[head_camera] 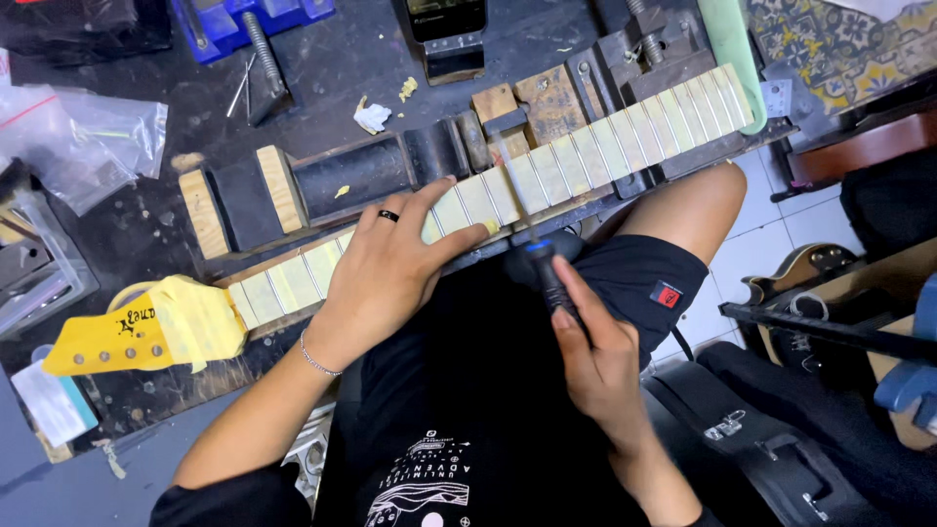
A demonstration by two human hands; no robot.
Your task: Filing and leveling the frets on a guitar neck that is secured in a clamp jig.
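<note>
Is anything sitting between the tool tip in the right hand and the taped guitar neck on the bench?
Nothing visible. The right hand holds a dark-handled tool with a blue collar, and its thin blade reaches the pale masked guitar neck unobstructed. The left hand lies flat on the neck beside that spot, its thumb close to the blade but not across it.

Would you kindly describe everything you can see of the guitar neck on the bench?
The guitar neck lies face up, slanting across the dark workbench on wooden blocks. Its pale fretboard carries metal frets with tape between them; the yellow headstock, drilled with tuner holes, points left. The left hand presses flat on its middle. The right hand holds a blue-handled tool whose thin shaft reaches the fretboard.
</note>
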